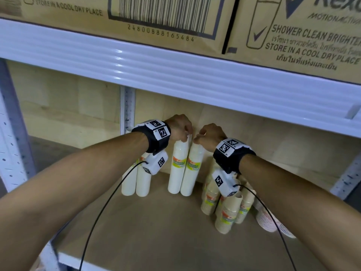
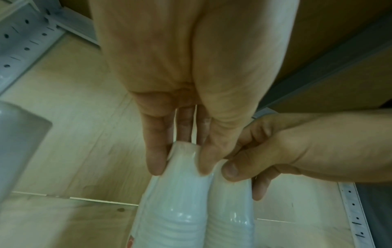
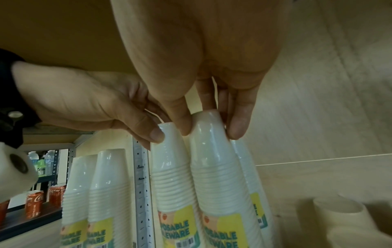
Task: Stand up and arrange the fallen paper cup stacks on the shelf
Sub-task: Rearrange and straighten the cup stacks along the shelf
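Toward the shelf's [image 1: 156, 241] back edge: two white cup stacks [image 1: 180, 169] upright, touching, tops pinched by left hand [image 1: 178, 127] and right hand [image 1: 210, 134]; two more stacks [image 1: 136, 182] upright leftward; brown cup stacks [image 1: 228, 212] rightward leaning in a cluster, apparently outstanding.

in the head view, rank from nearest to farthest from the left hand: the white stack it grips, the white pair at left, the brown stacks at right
1. Gripped white stack, directly under the left hand.
2. White pair, lower left, below the wrist.
3. Brown stacks, lower right, beyond the right hand.
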